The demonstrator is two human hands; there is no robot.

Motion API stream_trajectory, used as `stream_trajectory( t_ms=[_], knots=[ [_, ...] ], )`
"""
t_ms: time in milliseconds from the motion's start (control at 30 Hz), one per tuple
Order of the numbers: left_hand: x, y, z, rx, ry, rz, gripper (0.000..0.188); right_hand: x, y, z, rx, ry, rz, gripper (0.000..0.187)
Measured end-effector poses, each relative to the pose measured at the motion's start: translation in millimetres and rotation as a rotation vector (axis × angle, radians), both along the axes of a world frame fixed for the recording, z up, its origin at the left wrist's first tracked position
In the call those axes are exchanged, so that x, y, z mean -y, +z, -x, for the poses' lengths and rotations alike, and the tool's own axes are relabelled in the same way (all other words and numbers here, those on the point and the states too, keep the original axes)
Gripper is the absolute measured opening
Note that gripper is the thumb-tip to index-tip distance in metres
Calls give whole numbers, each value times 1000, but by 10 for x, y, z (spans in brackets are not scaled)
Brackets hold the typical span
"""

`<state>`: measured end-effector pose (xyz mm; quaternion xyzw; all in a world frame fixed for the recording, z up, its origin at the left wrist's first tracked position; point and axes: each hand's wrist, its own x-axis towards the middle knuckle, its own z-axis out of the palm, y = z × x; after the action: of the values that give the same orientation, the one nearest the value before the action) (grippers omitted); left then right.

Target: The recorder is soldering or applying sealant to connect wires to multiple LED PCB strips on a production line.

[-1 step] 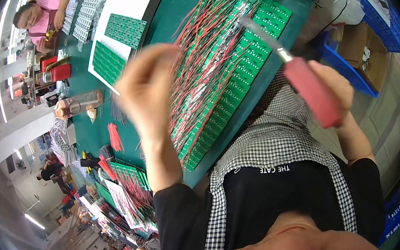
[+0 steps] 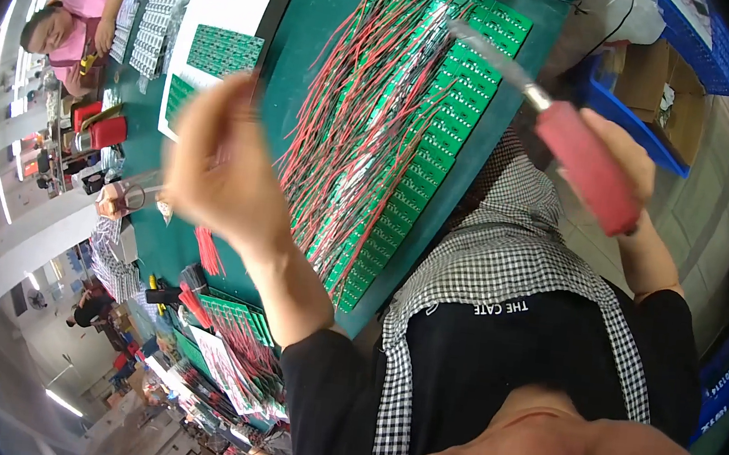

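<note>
My right hand [image 2: 625, 162] is closed round the red handle of a soldering iron [image 2: 586, 169]. Its grey metal shaft points up and left, the tip over the far part of a large green circuit board panel [image 2: 445, 138]. Rows of red and black wires [image 2: 368, 112] lie across that panel, most of their loose ends toward the left. Left of the panel, above the table, my left hand [image 2: 223, 177] is curled with thumb and fingers drawn together. Motion blurs its fingertips, and what they pinch cannot be made out.
A white box [image 2: 232, 9] bearing smaller green boards [image 2: 227, 51] stands beyond my left hand. Red wires [image 2: 209, 251] lie on the green table [image 2: 316, 9]. Wired boards [image 2: 235, 356] are stacked at lower left. A co-worker [image 2: 85, 12] sits across. Blue crates [image 2: 642, 123] stand right.
My left hand has moved left, away from the wires on the panel. My right hand and the soldering iron have shifted slightly right.
</note>
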<state>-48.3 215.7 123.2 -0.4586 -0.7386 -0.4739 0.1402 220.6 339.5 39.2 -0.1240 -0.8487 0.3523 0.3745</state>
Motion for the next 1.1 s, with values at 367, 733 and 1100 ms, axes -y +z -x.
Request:
stream_trajectory(
  t_ms=[367, 733, 1100],
  knots=[
    [-469, -981, -518, -142, -382, 660, 23, -52, -161, -334, 86, -137, 950, 59],
    [-415, -1097, -574, -87, -387, 688, 26, -78, -269, -363, 248, -68, 1064, 70],
    [-381, -1137, -566, -71, -391, 644, 27, -67, -317, -375, 312, -52, 944, 67]
  ],
)
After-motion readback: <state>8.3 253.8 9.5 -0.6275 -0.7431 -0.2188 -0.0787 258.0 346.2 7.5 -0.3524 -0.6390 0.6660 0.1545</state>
